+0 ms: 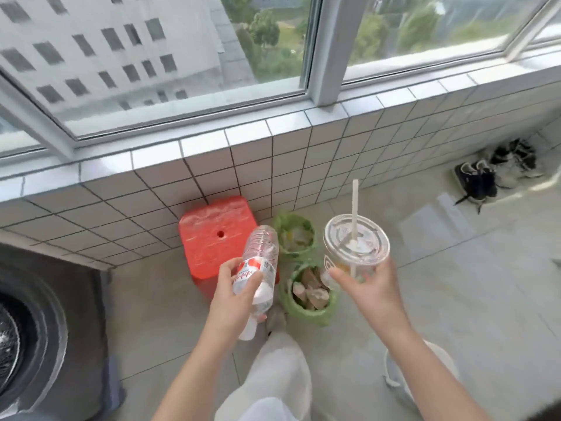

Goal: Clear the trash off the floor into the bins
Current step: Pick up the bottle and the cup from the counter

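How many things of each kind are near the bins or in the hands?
Bins with green liners: 2
Plastic bottle, in left hand: 1
Lidded cup with straw, in right hand: 1
Red stool: 1
Total: 5

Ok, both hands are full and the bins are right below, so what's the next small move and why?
Probably carry the left hand a little right and release the plastic bottle into the near bin. The bottle hangs just left of that bin's rim. The right hand holds the lidded cup over the bins, so it can follow.
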Tool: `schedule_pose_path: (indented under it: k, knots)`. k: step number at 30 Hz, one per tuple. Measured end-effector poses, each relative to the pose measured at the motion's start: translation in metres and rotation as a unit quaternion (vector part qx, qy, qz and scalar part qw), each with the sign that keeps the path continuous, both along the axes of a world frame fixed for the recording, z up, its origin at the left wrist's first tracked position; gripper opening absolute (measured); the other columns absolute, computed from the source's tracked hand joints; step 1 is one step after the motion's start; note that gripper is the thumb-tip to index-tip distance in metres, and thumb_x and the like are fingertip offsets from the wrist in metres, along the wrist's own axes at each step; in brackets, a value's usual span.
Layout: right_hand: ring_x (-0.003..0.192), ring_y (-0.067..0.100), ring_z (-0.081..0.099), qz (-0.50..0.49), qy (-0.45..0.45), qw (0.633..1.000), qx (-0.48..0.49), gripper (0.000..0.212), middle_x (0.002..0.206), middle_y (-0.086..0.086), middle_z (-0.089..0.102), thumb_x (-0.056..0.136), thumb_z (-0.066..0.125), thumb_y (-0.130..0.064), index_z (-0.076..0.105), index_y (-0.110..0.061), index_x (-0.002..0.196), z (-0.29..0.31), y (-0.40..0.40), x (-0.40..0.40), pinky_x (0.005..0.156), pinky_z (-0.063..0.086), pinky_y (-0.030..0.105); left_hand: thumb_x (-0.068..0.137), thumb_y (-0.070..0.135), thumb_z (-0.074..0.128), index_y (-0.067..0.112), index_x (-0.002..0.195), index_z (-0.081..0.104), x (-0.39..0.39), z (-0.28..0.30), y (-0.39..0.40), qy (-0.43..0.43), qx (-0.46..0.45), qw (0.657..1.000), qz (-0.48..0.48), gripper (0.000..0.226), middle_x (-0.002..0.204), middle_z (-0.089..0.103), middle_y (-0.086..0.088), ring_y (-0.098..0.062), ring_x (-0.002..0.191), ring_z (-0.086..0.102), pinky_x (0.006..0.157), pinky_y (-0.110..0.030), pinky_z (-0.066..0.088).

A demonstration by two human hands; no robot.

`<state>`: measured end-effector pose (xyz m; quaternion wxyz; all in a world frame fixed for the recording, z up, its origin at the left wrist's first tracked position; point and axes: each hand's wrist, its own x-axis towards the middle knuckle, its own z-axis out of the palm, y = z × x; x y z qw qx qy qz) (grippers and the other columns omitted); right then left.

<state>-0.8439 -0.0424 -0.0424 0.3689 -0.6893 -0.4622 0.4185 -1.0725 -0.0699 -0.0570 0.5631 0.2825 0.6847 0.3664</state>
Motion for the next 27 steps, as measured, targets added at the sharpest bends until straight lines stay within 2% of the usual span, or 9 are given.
schedule_pose_path:
  k: [3,6,10,14,17,19,20,22,27]
  knots:
    - [0.119,0.020,0.054,-0.023,-0.013,0.999,-0.027,0.077,0.124,0.005,0.058,0.058,0.088,-0.028,0.052,-0.019,0.125,-0.020,0.050,0.019,0.105,0.043,0.044,0.078,0.050,0.066,0.054,0.106,0.049,0.014,-0.023,0.056,0.020,-0.050,0.998,-0.034,0.033,0.120,0.052,0.006,-0.021,0.105,0.061,0.080,-0.047,0.057]
    - [0.116,0.016,0.056,-0.039,-0.015,0.998,-0.047,0.077,0.121,0.000,0.060,0.057,0.088,-0.032,0.053,-0.021,0.124,-0.041,0.098,0.032,0.103,0.045,0.042,0.070,0.054,0.070,0.048,0.116,0.047,0.027,-0.046,0.115,0.026,-0.090,0.993,-0.071,0.052,0.125,0.051,0.003,-0.027,0.110,0.059,0.090,-0.051,0.052]
    - [0.114,0.009,0.055,-0.063,-0.010,0.997,-0.044,0.077,0.119,-0.009,0.058,0.055,0.088,-0.035,0.049,-0.027,0.121,-0.077,0.158,0.044,0.103,0.044,0.034,0.067,0.025,0.078,0.041,0.121,0.048,0.048,-0.087,0.191,0.007,-0.136,0.985,-0.108,0.064,0.107,0.057,0.004,-0.023,0.073,0.072,0.064,-0.044,0.061]
    - [0.119,0.008,0.053,-0.018,0.010,0.997,-0.076,0.082,0.126,-0.008,0.058,0.058,0.087,-0.036,0.048,-0.024,0.129,-0.131,0.203,0.057,0.106,0.042,0.034,0.071,0.006,0.072,0.031,0.136,0.045,0.071,-0.143,0.244,0.026,-0.182,0.975,-0.122,0.075,0.102,0.054,0.003,-0.027,0.081,0.069,0.065,-0.041,0.061]
    - [0.123,0.011,0.049,0.010,0.006,0.996,-0.092,0.087,0.132,-0.005,0.052,0.059,0.085,-0.039,0.043,-0.022,0.133,-0.190,0.231,0.064,0.107,0.040,0.037,0.073,0.002,0.068,0.025,0.141,0.042,0.084,-0.201,0.268,0.041,-0.205,0.969,-0.135,0.076,0.122,0.051,-0.009,-0.032,0.091,0.066,0.074,-0.044,0.059]
    - [0.121,0.012,0.049,0.029,0.003,0.995,-0.096,0.084,0.128,-0.004,0.053,0.058,0.086,-0.037,0.044,-0.023,0.130,-0.235,0.245,0.067,0.105,0.040,0.033,0.076,-0.001,0.068,0.020,0.141,0.043,0.088,-0.246,0.280,0.036,-0.228,0.966,-0.116,0.073,0.124,0.053,-0.012,-0.033,0.089,0.065,0.066,-0.040,0.059]
    - [0.120,0.012,0.049,0.040,0.000,0.994,-0.098,0.082,0.125,-0.004,0.053,0.058,0.087,-0.035,0.044,-0.024,0.128,-0.258,0.250,0.068,0.103,0.040,0.030,0.077,-0.003,0.067,0.017,0.140,0.044,0.089,-0.268,0.285,0.032,-0.237,0.966,-0.098,0.070,0.116,0.055,-0.010,-0.031,0.083,0.064,0.061,-0.037,0.058]
    - [0.117,0.009,0.048,0.062,-0.006,0.993,-0.103,0.079,0.121,-0.008,0.053,0.058,0.088,-0.031,0.046,-0.029,0.124,-0.301,0.260,0.070,0.097,0.037,0.022,0.078,-0.003,0.067,0.013,0.138,0.046,0.090,-0.313,0.293,0.041,-0.247,0.965,-0.074,0.065,0.102,0.056,-0.003,-0.025,0.072,0.063,0.059,-0.035,0.056]
    - [0.114,0.013,0.051,0.128,-0.030,0.984,-0.118,0.065,0.114,-0.011,0.054,0.056,0.082,-0.023,0.048,-0.033,0.111,-0.413,0.282,0.065,0.095,0.044,0.032,0.078,0.009,0.070,0.020,0.135,0.051,0.089,-0.419,0.306,0.098,-0.237,0.964,-0.071,0.061,0.112,0.057,-0.007,-0.026,0.083,0.066,0.062,-0.036,0.059]
